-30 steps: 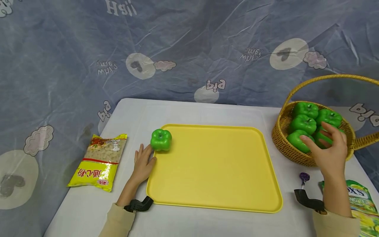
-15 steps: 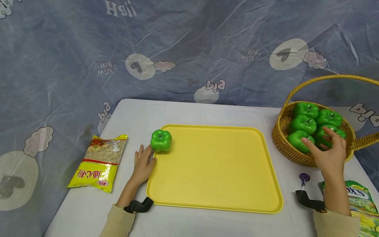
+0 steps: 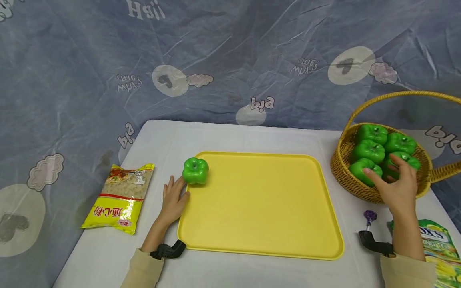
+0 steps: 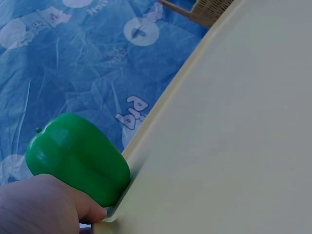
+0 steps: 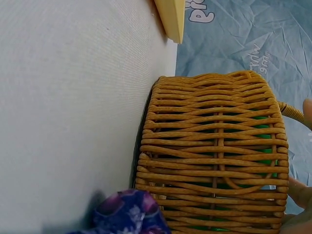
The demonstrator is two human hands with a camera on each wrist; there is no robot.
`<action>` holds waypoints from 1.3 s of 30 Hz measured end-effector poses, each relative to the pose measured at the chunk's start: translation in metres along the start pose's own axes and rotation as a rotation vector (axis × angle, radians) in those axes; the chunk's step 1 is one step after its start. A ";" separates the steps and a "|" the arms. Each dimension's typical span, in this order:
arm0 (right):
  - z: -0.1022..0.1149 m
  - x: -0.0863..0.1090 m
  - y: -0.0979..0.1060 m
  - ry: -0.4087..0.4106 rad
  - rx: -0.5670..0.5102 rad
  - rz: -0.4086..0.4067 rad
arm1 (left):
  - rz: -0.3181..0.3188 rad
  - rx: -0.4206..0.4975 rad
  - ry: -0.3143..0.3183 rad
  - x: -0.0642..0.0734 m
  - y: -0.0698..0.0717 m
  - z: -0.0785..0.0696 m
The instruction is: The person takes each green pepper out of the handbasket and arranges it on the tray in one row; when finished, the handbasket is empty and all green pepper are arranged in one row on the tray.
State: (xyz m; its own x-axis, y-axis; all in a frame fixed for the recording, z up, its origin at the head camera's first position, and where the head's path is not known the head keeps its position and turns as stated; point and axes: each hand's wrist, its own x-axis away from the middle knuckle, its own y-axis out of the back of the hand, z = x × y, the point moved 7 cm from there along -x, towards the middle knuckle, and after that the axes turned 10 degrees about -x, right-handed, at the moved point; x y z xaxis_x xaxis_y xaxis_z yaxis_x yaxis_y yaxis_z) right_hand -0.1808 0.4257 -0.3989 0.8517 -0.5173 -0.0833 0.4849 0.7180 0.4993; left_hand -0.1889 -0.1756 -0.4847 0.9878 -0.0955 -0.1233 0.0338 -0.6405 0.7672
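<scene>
In the head view my left hand (image 3: 175, 202) lies at the left edge of the yellow tray (image 3: 259, 208), fingers straight and thumb at the rim. Just above its fingertips a green bell pepper (image 3: 195, 171) sits on the tray's back left corner; the left wrist view shows that pepper (image 4: 78, 158) close beside the thumb. At far right, my right hand (image 3: 401, 188) reaches over the wicker basket (image 3: 354, 188), thumb and fingers spread and bent. The fingers overlap the front right bell pepper (image 3: 412, 161), and the thumb tip overlaps the front left pepper (image 3: 361, 170).
Several more green peppers fill the basket, whose tall handle (image 3: 403, 93) arches over it. A purple-wrapped lollipop (image 3: 370, 216) stands out near the right wrist. A green candy bag (image 3: 439, 244) lies under the right forearm, and a yellow pasta bag (image 3: 120, 200) lies left of the tray.
My right hand has shifted slightly left and down over the basket's front peppers. The left hand, the tray and the pepper on it stay where they were.
</scene>
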 end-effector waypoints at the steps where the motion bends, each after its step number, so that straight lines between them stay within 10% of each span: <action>1: 0.000 0.000 0.000 0.000 0.003 0.005 | -0.002 -0.001 -0.002 0.000 0.000 0.000; 39: 0.005 -0.003 -0.015 0.150 0.266 0.217 | -0.010 0.003 -0.011 0.001 -0.001 0.000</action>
State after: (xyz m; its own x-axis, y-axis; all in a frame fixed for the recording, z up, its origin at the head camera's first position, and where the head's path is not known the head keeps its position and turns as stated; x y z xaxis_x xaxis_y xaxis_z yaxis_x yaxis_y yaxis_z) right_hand -0.1914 0.4145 -0.4020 0.9582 -0.2784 -0.0662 0.2382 0.6475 0.7239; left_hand -0.1883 -0.1754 -0.4853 0.9856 -0.0974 -0.1383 0.0436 -0.6436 0.7641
